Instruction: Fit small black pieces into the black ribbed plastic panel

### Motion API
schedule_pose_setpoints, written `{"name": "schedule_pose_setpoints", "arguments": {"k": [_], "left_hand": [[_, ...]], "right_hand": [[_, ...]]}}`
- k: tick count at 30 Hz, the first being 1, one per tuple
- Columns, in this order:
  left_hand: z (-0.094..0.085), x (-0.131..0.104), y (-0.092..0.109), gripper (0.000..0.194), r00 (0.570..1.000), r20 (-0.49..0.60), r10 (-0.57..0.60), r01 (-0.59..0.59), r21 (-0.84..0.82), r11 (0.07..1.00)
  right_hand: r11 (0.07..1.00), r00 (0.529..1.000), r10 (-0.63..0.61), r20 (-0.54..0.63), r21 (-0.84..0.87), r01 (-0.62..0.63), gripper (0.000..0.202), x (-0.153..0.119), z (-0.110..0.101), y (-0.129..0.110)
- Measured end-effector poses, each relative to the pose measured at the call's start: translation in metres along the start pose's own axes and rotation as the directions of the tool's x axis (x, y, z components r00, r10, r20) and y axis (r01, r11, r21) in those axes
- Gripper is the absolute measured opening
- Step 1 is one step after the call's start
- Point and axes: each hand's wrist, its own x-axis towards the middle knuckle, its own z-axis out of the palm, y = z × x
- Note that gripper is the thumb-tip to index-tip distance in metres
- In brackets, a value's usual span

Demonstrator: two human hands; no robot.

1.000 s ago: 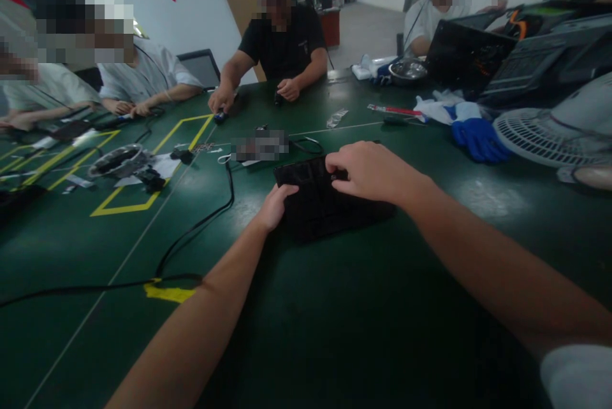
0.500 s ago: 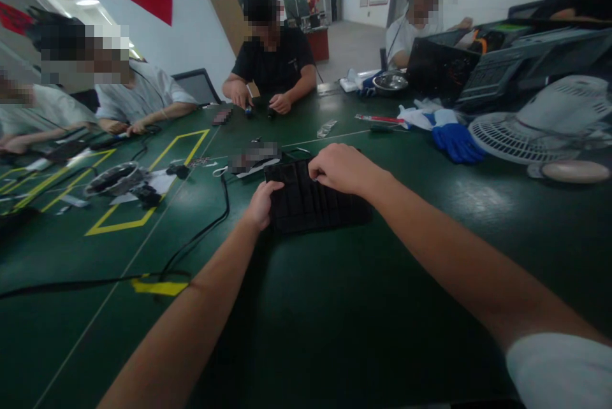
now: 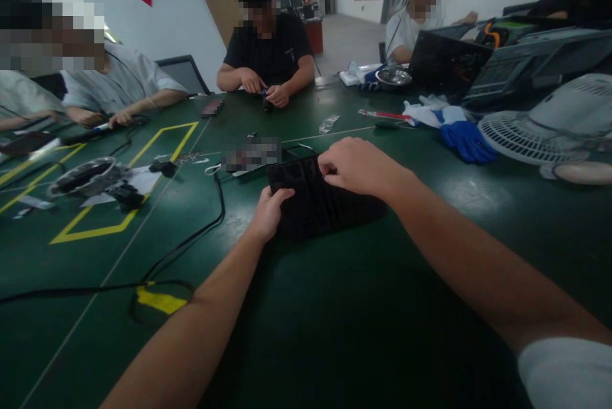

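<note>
A flat black pouch (image 3: pixel 306 208) with rows of pockets or slots lies on the green table in front of me. My left hand (image 3: pixel 270 213) grips its left edge, thumb on top and the other fingers out of sight beneath. Over the pouch's upper middle is my right hand (image 3: pixel 351 168), its fingers curled together in a pinch against the pockets. What those fingertips hold, if anything, is hidden. Just beyond the pouch lies a blurred-out flat item (image 3: pixel 251 155) with a white loop at its left.
Black cable (image 3: pixel 191 234) runs across the left of the table (image 3: pixel 363 326), near yellow tape. A clear round part (image 3: pixel 88 176) sits at left. Blue-white gloves (image 3: pixel 466 138), a white fan (image 3: pixel 535 132) and a metal bowl (image 3: pixel 394 76) stand at right. Co-workers sit around.
The view has turned slightly. The pouch and both hands appear a little further right, the right hand still pinched over the pockets. The co-worker opposite has brought both hands together.
</note>
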Motion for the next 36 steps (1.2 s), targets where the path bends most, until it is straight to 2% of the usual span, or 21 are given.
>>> {"name": "schedule_pose_setpoints", "arguments": {"k": [7, 10, 19, 25, 30, 36], "left_hand": [[-0.002, 0.007, -0.004, 0.039, 0.997, 0.063, 0.040, -0.042, 0.029, 0.999], [-0.005, 0.007, -0.005, 0.036, 0.995, 0.092, 0.042, -0.044, 0.028, 0.999], [-0.007, 0.003, -0.004, 0.034, 0.998, 0.046, 0.033, -0.034, 0.033, 0.999], [-0.005, 0.000, 0.002, 0.036, 1.000, 0.009, 0.020, -0.021, 0.051, 0.998], [-0.006, 0.002, -0.001, 0.040, 1.000, -0.012, 0.020, -0.020, 0.058, 0.998], [-0.006, 0.002, -0.006, 0.037, 0.999, 0.022, 0.030, -0.031, 0.045, 0.999]], "right_hand": [[0.985, 1.000, -0.019, -0.022, 0.169, 0.022, 0.008, 0.000, 0.000, 0.010], [0.974, 0.999, -0.035, -0.011, 0.224, 0.037, 0.019, 0.000, -0.002, 0.013], [0.971, 0.999, -0.035, -0.012, 0.236, 0.037, 0.027, -0.001, -0.007, 0.011], [0.952, 1.000, -0.019, 0.010, 0.307, 0.015, 0.017, 0.001, -0.009, 0.014], [0.955, 0.999, -0.015, -0.029, 0.294, 0.023, 0.008, 0.002, -0.002, 0.015], [0.966, 0.999, 0.012, -0.049, 0.258, 0.001, 0.006, 0.003, 0.005, 0.017]]}}
